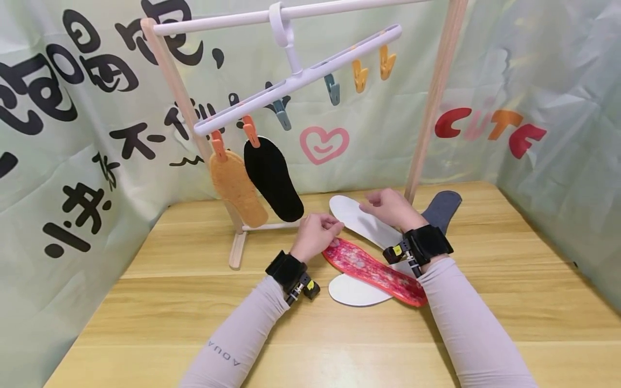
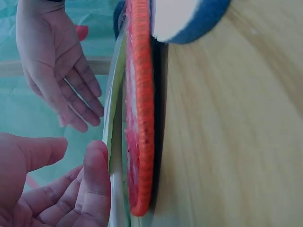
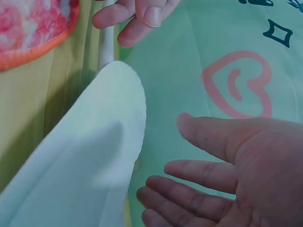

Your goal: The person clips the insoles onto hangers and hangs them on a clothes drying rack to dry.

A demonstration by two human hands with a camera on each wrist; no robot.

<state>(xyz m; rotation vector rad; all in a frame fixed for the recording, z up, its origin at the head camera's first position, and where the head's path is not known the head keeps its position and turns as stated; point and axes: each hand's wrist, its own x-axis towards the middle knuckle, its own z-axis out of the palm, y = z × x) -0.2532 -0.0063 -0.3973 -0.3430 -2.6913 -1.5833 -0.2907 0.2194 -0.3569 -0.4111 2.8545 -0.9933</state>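
My left hand (image 1: 316, 235) hovers by the far tip of a red patterned insole (image 1: 373, 271) with an orange stitched edge. In the left wrist view its thumb and fingers are apart, with nothing between them. My right hand (image 1: 394, 209) is over a white insole (image 1: 356, 217), fingers loosely extended and holding nothing in the right wrist view. Another white insole (image 1: 356, 291) lies partly under the red one, and a dark grey insole (image 1: 443, 209) lies behind my right wrist. An orange-yellow insole (image 1: 236, 186) and a black insole (image 1: 273, 180) hang from orange clips.
A white hanger (image 1: 296, 80) hangs tilted, left end lower, from the rod (image 1: 330, 9) of a wooden-post rack. Two grey-blue clips (image 1: 332, 89) and two yellow clips (image 1: 360, 76) dangle from it. Printed cloth (image 1: 368, 145) surrounds the wooden table (image 1: 194, 312).
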